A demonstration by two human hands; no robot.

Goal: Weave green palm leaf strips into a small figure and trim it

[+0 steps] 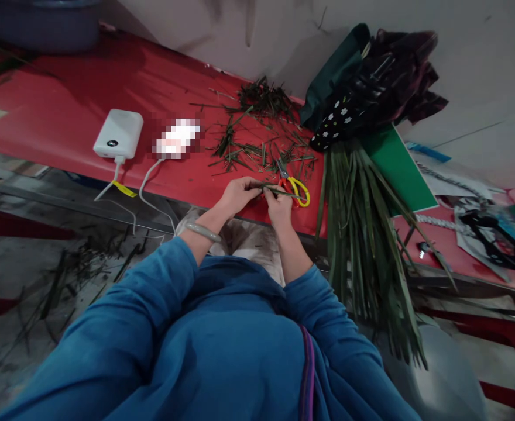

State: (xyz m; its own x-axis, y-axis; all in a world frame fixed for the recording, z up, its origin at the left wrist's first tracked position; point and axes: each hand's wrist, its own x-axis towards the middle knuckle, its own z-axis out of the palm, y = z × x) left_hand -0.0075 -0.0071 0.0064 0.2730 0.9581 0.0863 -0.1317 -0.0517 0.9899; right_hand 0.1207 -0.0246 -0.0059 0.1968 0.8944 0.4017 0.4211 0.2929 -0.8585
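Between my two hands runs a narrow green leaf strip (279, 191), held low over the front edge of the red table (170, 76). My left hand (241, 195) pinches one end with thumb and fingertips. Close beside it, almost touching, my right hand (278, 206) has its fingers closed on the same strip. Just beyond the right hand lie scissors (300, 192) with yellow and red handles, blades pointing away. Cut leaf scraps (264, 153) are scattered behind the hands, with a darker heap (268, 99) near the wall.
A bundle of long green leaves (363, 234) hangs over the table edge at right, by dark bags (380, 76) and a green board (400, 166). At left are a white power bank (119, 133) with cable, a blurred lit screen (178, 139) and a basin (38, 26).
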